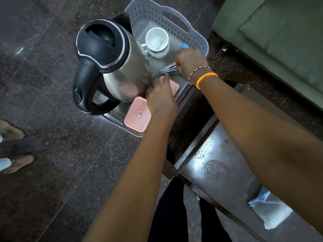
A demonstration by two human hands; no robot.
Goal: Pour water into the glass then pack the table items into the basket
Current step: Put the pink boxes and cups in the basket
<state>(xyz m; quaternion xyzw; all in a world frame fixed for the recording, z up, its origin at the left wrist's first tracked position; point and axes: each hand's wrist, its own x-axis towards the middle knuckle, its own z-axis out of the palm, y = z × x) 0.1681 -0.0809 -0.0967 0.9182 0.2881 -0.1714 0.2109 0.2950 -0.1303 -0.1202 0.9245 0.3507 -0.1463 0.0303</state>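
A grey perforated basket (190, 34) sits at the end of the dark table (225, 165). Inside it stand a steel kettle (118, 70) with a black lid and handle, and a white cup (157, 41). Two pink lidded boxes lie in it: one with a red label (137, 114), the other (173, 86) partly under my left hand (160, 100). That hand rests flat on the box with its fingers extended. My right hand (190, 62) is closed on metal cutlery (167, 69) over the basket floor. A blue-tipped item (185, 45) pokes out behind the right hand.
A glass of water (267, 206) stands on the table near my right elbow. A green sofa (279, 32) lies to the right. Another person's feet in sandals (14, 145) are on the dark stone floor at the left.
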